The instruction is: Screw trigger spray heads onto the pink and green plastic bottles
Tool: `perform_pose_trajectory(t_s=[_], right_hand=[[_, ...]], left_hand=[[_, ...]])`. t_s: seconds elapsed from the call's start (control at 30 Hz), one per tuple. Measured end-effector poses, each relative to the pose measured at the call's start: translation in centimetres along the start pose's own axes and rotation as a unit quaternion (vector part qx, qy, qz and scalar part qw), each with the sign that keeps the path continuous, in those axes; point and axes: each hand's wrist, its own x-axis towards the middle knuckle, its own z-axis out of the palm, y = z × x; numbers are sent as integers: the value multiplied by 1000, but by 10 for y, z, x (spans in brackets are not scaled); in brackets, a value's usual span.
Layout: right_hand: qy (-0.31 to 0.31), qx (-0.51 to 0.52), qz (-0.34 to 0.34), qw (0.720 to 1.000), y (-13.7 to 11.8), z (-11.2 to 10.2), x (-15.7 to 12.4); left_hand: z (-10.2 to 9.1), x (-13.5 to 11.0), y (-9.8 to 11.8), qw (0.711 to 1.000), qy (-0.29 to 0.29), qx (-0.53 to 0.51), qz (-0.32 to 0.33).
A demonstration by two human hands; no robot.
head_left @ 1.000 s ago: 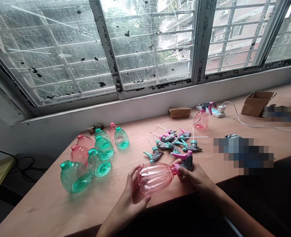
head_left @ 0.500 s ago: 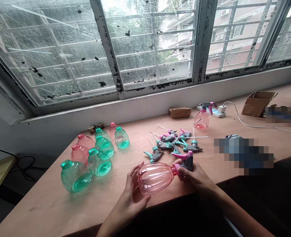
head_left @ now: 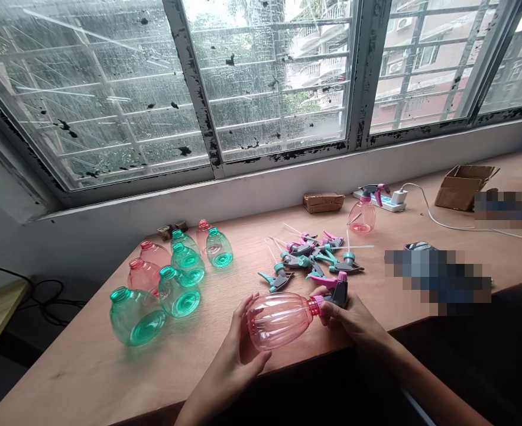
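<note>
At the wooden table's (head_left: 87, 367) near edge, the left hand (head_left: 238, 352) cups a clear pink plastic bottle (head_left: 278, 319) lying sideways. The right hand (head_left: 353, 322) pinches a pink-and-grey trigger head (head_left: 337, 290) at its neck. Beyond lie loose trigger heads (head_left: 314, 257) and capless green and pink bottles (head_left: 172, 278); farthest stands one assembled pink sprayer (head_left: 362, 214).

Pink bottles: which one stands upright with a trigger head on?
The pink spray bottle beside the power strip; the held bottle lies sideways, the left group has no heads.

bottle (head_left: 281, 320) in the fingers (head_left: 241, 318): clear pink, ribbed
spray head (head_left: 336, 289) at the fingertips: pink, grey
bottles (head_left: 175, 294) left of the fingers: teal, pink
</note>
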Motion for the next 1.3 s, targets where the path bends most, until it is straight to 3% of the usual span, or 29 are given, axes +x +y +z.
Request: perform_pose_trajectory(t_s=[0.63,1.3], right_hand=[[5,-3,12,1000,-6,4,-2],[0,10,3,1000,-6,3,-2]], left_hand=[[4,-1,6,1000,22,-12,-7],[2,-1,2,999,-1,-46,-8]])
